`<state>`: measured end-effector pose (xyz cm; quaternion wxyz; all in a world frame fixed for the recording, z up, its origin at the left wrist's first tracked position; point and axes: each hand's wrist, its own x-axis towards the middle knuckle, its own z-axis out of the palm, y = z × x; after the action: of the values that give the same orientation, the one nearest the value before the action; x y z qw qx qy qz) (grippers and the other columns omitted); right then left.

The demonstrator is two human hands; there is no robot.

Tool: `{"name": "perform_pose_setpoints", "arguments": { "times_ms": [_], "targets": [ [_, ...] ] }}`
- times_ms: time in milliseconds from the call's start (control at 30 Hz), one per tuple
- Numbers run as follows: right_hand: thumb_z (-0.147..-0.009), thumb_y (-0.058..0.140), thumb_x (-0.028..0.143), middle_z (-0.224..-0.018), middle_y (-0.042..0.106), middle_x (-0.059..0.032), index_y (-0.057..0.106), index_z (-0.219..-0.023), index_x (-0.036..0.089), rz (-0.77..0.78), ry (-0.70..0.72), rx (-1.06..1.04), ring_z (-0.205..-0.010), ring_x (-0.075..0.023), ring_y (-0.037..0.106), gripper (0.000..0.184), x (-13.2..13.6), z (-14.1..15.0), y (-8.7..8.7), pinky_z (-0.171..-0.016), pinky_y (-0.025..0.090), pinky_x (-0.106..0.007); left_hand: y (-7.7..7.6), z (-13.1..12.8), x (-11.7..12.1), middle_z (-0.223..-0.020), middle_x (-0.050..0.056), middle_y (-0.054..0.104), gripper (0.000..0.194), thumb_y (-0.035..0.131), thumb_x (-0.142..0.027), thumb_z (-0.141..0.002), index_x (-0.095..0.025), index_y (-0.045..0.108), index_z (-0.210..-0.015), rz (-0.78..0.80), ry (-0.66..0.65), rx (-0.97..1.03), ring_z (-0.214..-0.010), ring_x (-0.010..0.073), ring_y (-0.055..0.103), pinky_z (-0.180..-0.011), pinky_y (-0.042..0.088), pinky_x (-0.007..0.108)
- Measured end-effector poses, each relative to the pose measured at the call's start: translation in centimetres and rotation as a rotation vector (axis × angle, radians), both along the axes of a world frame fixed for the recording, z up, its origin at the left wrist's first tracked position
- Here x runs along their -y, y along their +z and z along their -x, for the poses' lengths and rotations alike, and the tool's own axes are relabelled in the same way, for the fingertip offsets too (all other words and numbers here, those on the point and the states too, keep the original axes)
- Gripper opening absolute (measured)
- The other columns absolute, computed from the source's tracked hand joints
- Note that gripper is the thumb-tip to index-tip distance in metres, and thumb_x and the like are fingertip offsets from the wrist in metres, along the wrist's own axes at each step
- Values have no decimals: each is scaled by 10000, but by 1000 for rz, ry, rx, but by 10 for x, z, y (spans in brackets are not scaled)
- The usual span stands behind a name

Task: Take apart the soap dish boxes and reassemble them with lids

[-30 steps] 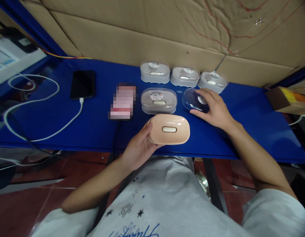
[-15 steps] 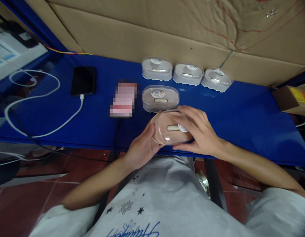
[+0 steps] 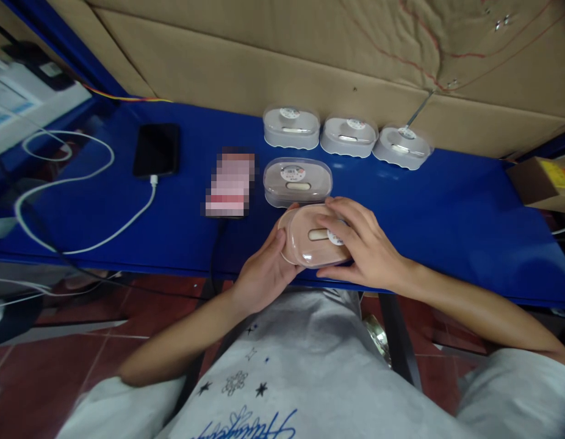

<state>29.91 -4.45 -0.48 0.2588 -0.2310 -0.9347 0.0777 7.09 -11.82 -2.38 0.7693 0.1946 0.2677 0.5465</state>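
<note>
Between my hands, over the table's front edge, is an oval pinkish-beige container with a clear lid (image 3: 305,241). A pale bar-shaped piece and a round white sticker show on the lid. My left hand (image 3: 266,268) grips the container's left end, with its thumb on the near side and most other fingers hidden. My right hand (image 3: 365,247) is closed over the right end, fingers on the lid and thumb along the near side. Just beyond stands a similar grey oval container (image 3: 297,198) with a clear lid and a sticker.
Three more lidded containers (image 3: 349,146) stand in a row at the back of the blue table (image 3: 451,231). To the left lie a pixelated phone (image 3: 230,189) and a black phone (image 3: 156,149) with a white cable (image 3: 81,184). A cardboard box (image 3: 541,180) sits at the right.
The lid on the held container and my right hand have shifted slightly left. My left hand keeps its grip, and the other containers stay put.
</note>
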Motion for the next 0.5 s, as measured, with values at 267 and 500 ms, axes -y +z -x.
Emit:
{"name": "perform_pose_setpoints", "arguments": {
  "times_ms": [267, 500],
  "targets": [
    [-1009, 712, 618, -1690, 485, -181, 143, -1782, 362, -11, 9, 24, -1600, -434, 442, 994, -2, 0, -4, -1258, 432, -671, -3, 2, 0, -1713, 4, 542, 555, 712, -472, -1071, -381, 559, -1597, 18, -6, -34, -1592, 310, 498, -1208, 548, 484],
    [-971, 719, 701, -1684, 526, -159, 299, -1741, 349, -21, 3, 54, -1555, -415, 506, 944, -21, -19, 6, -1256, 445, -637, -6, -3, 4, -1715, 10, 533, 592, 729, -386, -1062, -423, 525, -1616, -119, 85, -225, -1589, 297, 498, -1275, 462, 457]
  ]
}}
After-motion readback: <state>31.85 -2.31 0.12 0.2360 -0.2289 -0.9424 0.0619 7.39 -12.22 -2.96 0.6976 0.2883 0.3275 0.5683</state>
